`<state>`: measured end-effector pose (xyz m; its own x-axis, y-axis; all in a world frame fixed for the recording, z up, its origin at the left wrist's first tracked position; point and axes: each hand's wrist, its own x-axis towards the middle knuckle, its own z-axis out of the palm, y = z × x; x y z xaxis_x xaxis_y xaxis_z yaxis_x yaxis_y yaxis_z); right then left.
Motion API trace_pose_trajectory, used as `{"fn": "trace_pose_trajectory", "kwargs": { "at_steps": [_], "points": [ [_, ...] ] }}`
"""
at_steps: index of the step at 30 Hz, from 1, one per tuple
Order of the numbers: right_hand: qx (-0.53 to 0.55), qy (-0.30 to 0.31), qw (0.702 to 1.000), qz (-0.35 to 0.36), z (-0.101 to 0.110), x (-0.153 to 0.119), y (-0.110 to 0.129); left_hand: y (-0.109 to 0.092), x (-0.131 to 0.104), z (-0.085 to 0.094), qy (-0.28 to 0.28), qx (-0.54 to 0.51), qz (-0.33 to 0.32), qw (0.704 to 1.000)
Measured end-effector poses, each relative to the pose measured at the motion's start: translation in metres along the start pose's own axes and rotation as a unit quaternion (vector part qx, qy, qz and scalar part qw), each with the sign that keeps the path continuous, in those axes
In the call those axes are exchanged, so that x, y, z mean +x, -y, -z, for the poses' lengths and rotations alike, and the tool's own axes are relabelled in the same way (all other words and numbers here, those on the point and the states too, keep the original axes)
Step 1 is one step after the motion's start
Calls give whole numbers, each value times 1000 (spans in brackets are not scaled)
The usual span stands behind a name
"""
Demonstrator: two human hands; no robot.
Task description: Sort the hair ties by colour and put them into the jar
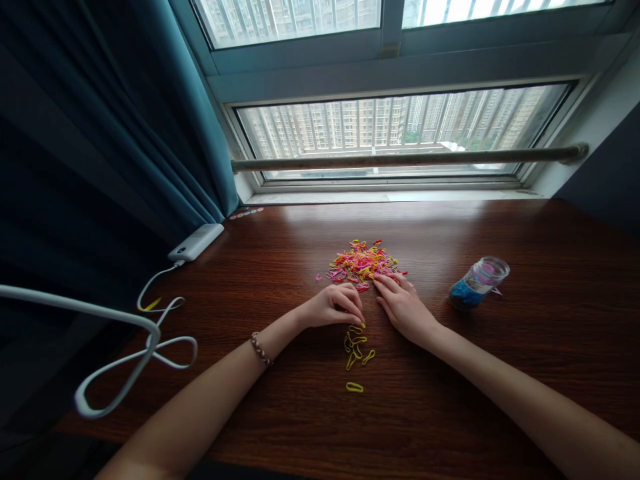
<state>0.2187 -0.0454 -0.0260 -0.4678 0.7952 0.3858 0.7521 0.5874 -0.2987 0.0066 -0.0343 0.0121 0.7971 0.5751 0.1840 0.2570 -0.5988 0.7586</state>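
A heap of small pink, red, orange and yellow rubber bands (361, 260) lies on the dark wooden table. My left hand (336, 305), with a braided bracelet on its wrist, is closed in a pinch. A bit of yellow rubber band (363, 325) shows at its fingertips. Just below lie several loose yellow rubber bands (356, 347), with a single yellow band (355, 387) nearer to me. My right hand (404, 303) lies palm down with fingers stretched out, its fingertips touching the near right edge of the heap.
To the right stands a clear jar (477, 283) with a blue label and something pink inside. A white power strip (197, 242) sits at the left by the blue curtain (200, 133), its white cord (175, 360) looping at the table's left side. A window rail (410, 160) runs behind.
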Motion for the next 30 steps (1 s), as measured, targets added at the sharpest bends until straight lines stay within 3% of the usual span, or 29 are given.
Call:
{"fn": "trace_pose_trajectory", "kwargs": {
  "at_steps": [9,12,14,16,21,25,30],
  "points": [
    [43,-66,997,1,8,-4,3,-4,0,-4,7,96,-1,995],
    [52,-74,996,6,9,-4,3,-4,1,-6,-67,146,16,987],
    [54,-80,995,6,8,-4,3,-2,1,-7,-138,209,39,967],
    [55,-91,994,1,8,-5,3,2,2,-9,-170,271,63,945],
    [86,-138,987,-17,9,-6,4,10,5,-14,-121,336,98,929],
    [134,-172,976,6,14,-10,7,10,4,-16,-117,352,106,922],
    [149,-131,969,150,26,-19,15,8,3,-16,-126,363,106,917]
  ]
}}
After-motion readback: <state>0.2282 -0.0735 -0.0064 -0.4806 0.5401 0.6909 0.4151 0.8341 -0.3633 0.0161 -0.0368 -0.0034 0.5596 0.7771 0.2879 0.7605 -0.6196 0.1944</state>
